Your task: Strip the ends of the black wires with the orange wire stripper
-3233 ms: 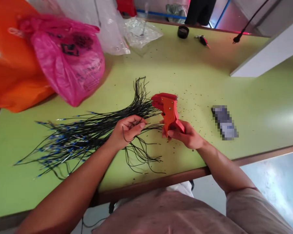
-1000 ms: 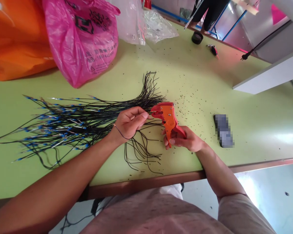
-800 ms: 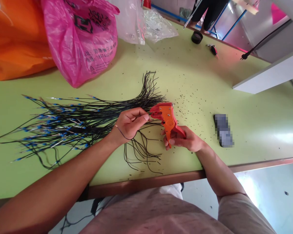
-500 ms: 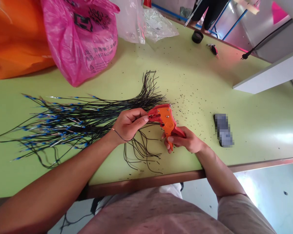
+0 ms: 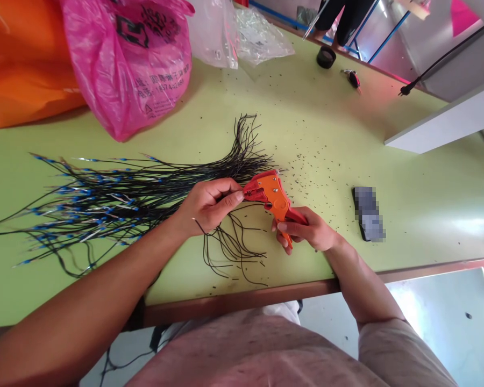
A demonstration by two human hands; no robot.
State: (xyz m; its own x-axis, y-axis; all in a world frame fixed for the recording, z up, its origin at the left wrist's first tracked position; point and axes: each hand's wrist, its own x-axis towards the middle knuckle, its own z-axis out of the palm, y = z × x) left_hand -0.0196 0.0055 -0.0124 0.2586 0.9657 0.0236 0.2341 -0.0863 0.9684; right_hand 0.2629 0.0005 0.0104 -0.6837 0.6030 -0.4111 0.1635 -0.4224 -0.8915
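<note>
My right hand (image 5: 302, 230) is wrapped round the handles of an orange and red wire stripper (image 5: 277, 194). Its red jaws point left, up against the fingertips of my left hand (image 5: 213, 207). Thumb and forefinger of that hand pinch a thin black wire (image 5: 199, 226), whose tail shows below the palm; the pinched end is mostly hidden at the jaws. Behind and left of my left hand lies a spread bundle of black wires (image 5: 173, 174) with blue pieces on their left ends. More loose black wires (image 5: 234, 247) curl beneath my left hand.
Tiny black scraps (image 5: 306, 172) are scattered over the green table (image 5: 419, 204). A phone (image 5: 369, 214) lies at the right. Along the back are an orange bag (image 5: 24, 70), a pink plastic bag (image 5: 133, 75), clear bags (image 5: 262, 40), a black tape roll (image 5: 326, 57) and a white panel (image 5: 443, 121).
The wire stripper's lower handle has swung slightly right, and the black wire's tail at my left wrist has shifted. Both hands keep nearly the same place; the view has moved a little.
</note>
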